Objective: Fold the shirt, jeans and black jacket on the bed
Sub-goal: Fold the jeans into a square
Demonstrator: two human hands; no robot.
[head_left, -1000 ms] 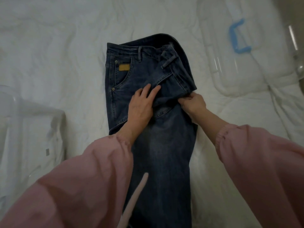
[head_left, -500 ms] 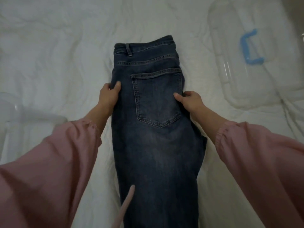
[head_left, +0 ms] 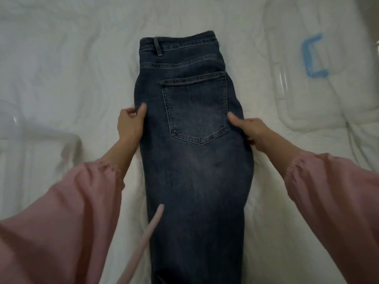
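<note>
1. A blurred clear container (head_left: 37,140) is cut off at the left edge.
2. The left hand (head_left: 129,124) pinches the left edge of the jeans (head_left: 194,165), thumb on top.
3. The jeans lie pocket-up on the bed (head_left: 71,58), legs cut off near.
4. The right hand (head_left: 249,128) grips their right edge, fingers hidden underneath.

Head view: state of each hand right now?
Left hand: closed, pinching the left edge of the jeans, thumb on top.
Right hand: closed, gripping the right edge of the jeans, thumb on top.

Bedroom at home — white quilted bedding (head_left: 82,58) across bed.
</note>
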